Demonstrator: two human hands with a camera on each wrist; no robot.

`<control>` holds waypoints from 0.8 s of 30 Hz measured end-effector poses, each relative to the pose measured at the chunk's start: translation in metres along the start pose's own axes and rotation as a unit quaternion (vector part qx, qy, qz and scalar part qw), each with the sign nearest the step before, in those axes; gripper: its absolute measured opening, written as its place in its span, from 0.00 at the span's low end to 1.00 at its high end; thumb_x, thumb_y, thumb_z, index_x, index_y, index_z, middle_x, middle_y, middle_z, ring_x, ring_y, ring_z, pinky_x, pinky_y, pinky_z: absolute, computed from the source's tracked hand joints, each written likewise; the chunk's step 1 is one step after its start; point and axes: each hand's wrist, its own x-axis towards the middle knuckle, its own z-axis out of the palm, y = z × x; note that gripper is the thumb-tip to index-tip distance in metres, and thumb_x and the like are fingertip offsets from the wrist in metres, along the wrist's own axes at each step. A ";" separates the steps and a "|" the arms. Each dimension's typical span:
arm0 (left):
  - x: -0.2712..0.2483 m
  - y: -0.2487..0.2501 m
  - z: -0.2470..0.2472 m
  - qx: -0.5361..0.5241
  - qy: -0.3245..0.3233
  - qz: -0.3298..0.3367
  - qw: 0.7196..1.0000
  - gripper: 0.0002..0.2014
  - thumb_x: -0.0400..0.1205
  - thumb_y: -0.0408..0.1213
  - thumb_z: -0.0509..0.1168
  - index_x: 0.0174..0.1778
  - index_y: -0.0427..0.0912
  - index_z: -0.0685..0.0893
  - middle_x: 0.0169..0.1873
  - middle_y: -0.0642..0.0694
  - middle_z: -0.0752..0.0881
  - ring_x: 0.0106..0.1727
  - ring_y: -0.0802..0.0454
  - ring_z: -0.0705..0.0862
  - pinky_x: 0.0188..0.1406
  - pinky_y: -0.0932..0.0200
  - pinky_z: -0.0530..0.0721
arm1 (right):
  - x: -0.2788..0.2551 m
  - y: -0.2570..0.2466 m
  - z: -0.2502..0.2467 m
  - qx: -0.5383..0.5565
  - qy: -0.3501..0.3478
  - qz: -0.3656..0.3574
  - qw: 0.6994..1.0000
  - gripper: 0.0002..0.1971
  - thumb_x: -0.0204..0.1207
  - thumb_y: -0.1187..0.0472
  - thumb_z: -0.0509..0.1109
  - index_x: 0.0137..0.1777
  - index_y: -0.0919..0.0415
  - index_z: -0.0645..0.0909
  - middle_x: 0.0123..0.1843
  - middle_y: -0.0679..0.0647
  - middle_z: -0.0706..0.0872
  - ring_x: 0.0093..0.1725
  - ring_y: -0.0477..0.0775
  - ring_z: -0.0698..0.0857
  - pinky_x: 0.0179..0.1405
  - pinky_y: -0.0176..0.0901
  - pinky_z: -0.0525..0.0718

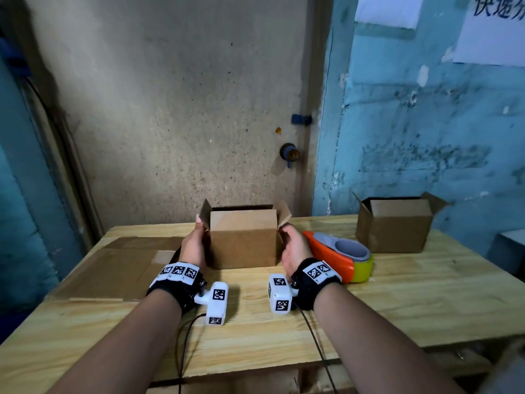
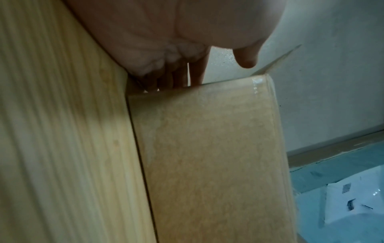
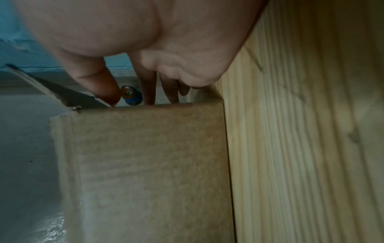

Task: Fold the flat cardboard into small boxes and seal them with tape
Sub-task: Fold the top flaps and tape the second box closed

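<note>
The wooden bench (image 1: 284, 322) runs wide across the head view, its far edge close against a speckled door (image 1: 170, 109) and a blue wall (image 1: 412, 123), its right edge falling away near a grey surface. A broad bare stretch of bench lies between the person and the things on it.

At far left a flat cardboard sheet (image 1: 113, 268) lies on the bench, reaching close to the left edge. At far right a second box (image 1: 395, 226) stands upright with its top flaps open, well apart from the middle one. Between them, just beside the right wrist, an orange tape dispenser (image 1: 338, 257) with a yellow roll lies on the bench.

The box (image 1: 243, 240) stands upright in the middle of the bench, set back toward the far edge, its near flap folded inward and its side flaps standing out.

The left hand (image 1: 196, 245) lies against the box's left side, fingers straight along the wall and the side flap. In the left wrist view the fingers (image 2: 195, 72) run past the box's far edge and the thumb (image 2: 247, 57) hangs free near the flap, so this grip is flat rather than closed. The right hand (image 1: 294, 248) mirrors it on the right side; in the right wrist view its thumb (image 3: 104, 87) touches the flap and its fingers (image 3: 149, 85) lie straight behind the box's edge. Both forearms reach forward, roughly parallel, each wrist wearing a black band with a white camera.
</note>
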 end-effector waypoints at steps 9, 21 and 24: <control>-0.017 0.015 0.014 -0.055 0.034 -0.001 0.998 0.30 0.85 0.63 0.62 0.64 0.39 0.88 0.51 0.42 0.93 0.58 0.44 0.90 0.71 0.45 0.82 | 0.012 0.005 -0.006 -0.027 0.042 -0.008 0.999 0.24 0.62 0.43 0.79 0.54 0.57 0.94 0.54 0.56 0.96 0.57 0.59 0.94 0.67 0.58 0.87; -0.039 0.037 0.002 -0.138 0.030 -0.118 0.983 0.22 0.92 0.42 0.51 0.79 0.35 0.70 0.78 0.31 0.76 0.77 0.34 0.75 0.68 0.41 0.75 | -0.014 -0.019 -0.003 0.017 0.030 0.043 0.999 0.14 0.90 0.54 0.64 0.61 0.64 0.85 0.61 0.57 0.89 0.48 0.50 0.91 0.38 0.34 0.87; -0.046 0.037 0.007 -0.082 0.036 -0.085 0.992 0.23 0.92 0.35 0.51 0.83 0.33 0.69 0.80 0.33 0.73 0.82 0.35 0.71 0.81 0.42 0.68 | -0.019 -0.022 0.002 0.012 0.031 0.041 0.999 0.25 0.87 0.46 0.67 0.76 0.63 0.80 0.77 0.63 0.83 0.74 0.62 0.84 0.76 0.55 0.81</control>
